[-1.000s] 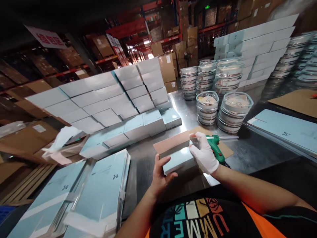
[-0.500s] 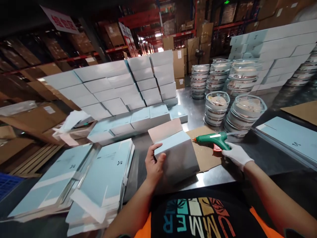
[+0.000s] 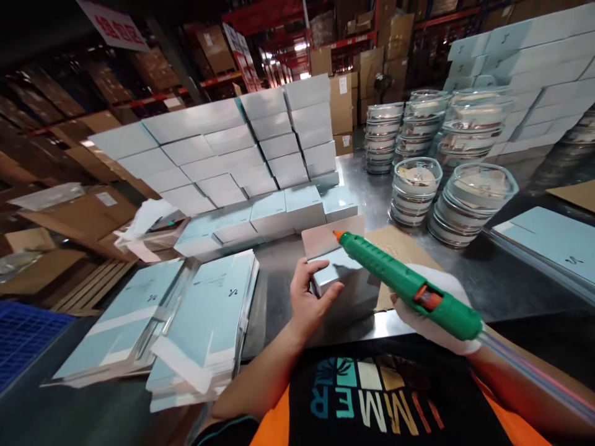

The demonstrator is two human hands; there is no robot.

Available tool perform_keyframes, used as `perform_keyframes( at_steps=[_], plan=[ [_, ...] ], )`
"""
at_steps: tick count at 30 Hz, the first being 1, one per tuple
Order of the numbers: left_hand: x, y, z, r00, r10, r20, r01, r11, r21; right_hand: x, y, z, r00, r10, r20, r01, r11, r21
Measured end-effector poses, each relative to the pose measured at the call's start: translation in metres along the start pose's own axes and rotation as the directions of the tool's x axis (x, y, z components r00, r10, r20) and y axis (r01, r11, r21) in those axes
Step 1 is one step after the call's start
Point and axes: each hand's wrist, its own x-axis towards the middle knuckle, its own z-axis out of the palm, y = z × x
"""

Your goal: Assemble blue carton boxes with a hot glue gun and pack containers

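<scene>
My bare left hand (image 3: 313,298) grips the near left corner of a light-blue cardboard box (image 3: 353,288), thumb on one side and fingers on the other. The box's far flap (image 3: 320,236) stands raised. In my white-gloved right hand (image 3: 430,310) is a green hot glue gun (image 3: 395,269), its body slanting across the box. The orange nozzle sits at the raised flap; whether it touches, I cannot tell. A clear glue stick (image 3: 525,359) sticks out of the gun's back end. The gun hides part of the box top and some of my right fingers.
A brown cardboard sheet (image 3: 395,244) lies beside the box on the metal table (image 3: 279,266). Stacked flat blue cartons (image 3: 204,316) are at left, closed boxes (image 3: 232,164) behind, round clear containers (image 3: 474,198) at back right, more flat cartons (image 3: 553,241) at right.
My right hand has lifted the glue gun off the cardboard sheet and brought it left over the box, nozzle at the flap. My left hand still holds the box.
</scene>
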Motion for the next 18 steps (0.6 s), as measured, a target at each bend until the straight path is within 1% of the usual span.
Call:
perform_keyframes(
  at_steps=[3, 5, 6, 7, 9, 12, 15, 16, 17, 18],
  plan=[
    [-0.003, -0.002, 0.005, 0.994, 0.104, 0.041, -0.104, 0.994, 0.013, 0.0, -0.015, 0.009, 0.983, -0.176, 0.044, 0.177, 0.984, -0.026],
    [-0.004, -0.003, 0.007, 0.987, 0.149, 0.063, -0.15, 0.989, 0.008, 0.001, -0.019, 0.013, 0.971, -0.237, 0.032, 0.238, 0.97, -0.038],
    [-0.004, -0.004, 0.007, 0.985, 0.159, 0.067, -0.16, 0.987, 0.004, 0.002, -0.019, 0.015, 0.972, -0.234, 0.026, 0.235, 0.971, -0.04],
    [-0.005, -0.004, 0.007, 0.985, 0.163, 0.064, -0.164, 0.987, 0.001, 0.003, -0.017, 0.015, 0.978, -0.208, 0.023, 0.209, 0.977, -0.033],
    [-0.006, -0.006, 0.006, 0.988, 0.145, 0.044, -0.145, 0.989, -0.001, 0.005, -0.009, 0.016, 0.993, -0.118, -0.002, 0.118, 0.993, -0.003],
    [-0.007, -0.008, 0.003, 0.998, 0.055, 0.023, -0.056, 0.998, 0.014, 0.007, 0.014, 0.015, 0.995, 0.05, -0.088, -0.045, 0.997, 0.067],
    [-0.007, -0.008, 0.001, 1.0, -0.028, -0.004, 0.028, 0.999, 0.037, 0.006, 0.037, 0.013, 0.969, 0.179, -0.169, -0.161, 0.981, 0.111],
    [-0.006, -0.008, 0.0, 0.999, -0.041, -0.016, 0.042, 0.998, 0.036, 0.005, 0.043, 0.011, 0.956, 0.244, -0.165, -0.218, 0.962, 0.165],
    [-0.005, -0.008, 0.0, 0.998, -0.049, -0.027, 0.05, 0.998, 0.029, 0.003, 0.047, 0.009, 0.937, 0.323, -0.134, -0.282, 0.925, 0.256],
    [-0.004, -0.008, 0.0, 0.998, -0.054, -0.036, 0.055, 0.998, 0.016, 0.0, 0.05, 0.006, 0.91, 0.405, -0.084, -0.347, 0.858, 0.379]
  ],
)
